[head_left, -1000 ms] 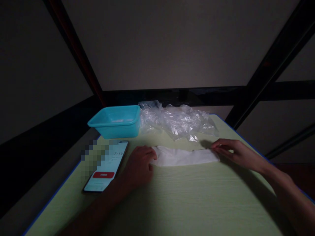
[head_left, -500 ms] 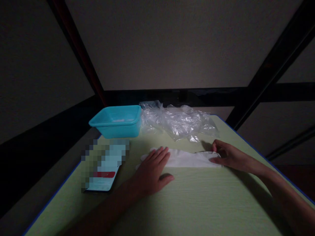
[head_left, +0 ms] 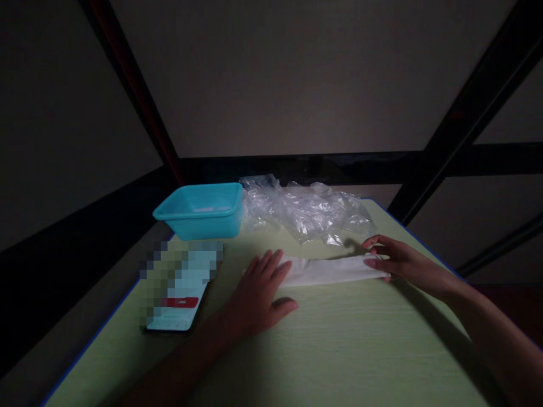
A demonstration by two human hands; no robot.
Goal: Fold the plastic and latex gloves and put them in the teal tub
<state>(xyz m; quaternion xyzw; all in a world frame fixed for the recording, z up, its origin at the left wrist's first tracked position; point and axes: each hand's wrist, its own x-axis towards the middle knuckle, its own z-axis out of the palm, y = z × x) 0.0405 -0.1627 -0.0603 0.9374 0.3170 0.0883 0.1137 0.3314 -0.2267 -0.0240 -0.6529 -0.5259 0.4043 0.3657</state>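
A white glove (head_left: 328, 272) lies stretched lengthwise across the tabletop, its rounded finger ends towards the left and mostly covered. My left hand (head_left: 261, 294) rests flat on that end, fingers spread and thumb out on the table. At the cuff end, my right hand (head_left: 394, 263) pinches the fabric between thumb and fingers and holds it slightly raised off the surface. Some of the right fingertips are hidden behind the cloth.
A turquoise plastic basin (head_left: 207, 226) stands at the back left, something pale inside it. Crumpled clear plastic bags (head_left: 309, 215) lie beside it along the back. A phone (head_left: 182, 288), partly blurred out, lies left of my left hand on the light green table (head_left: 339, 350).
My right hand has lifted the cuff end slightly and shifted a little right, pulling the glove straighter. My left hand has slid slightly left, still flat on the glove.
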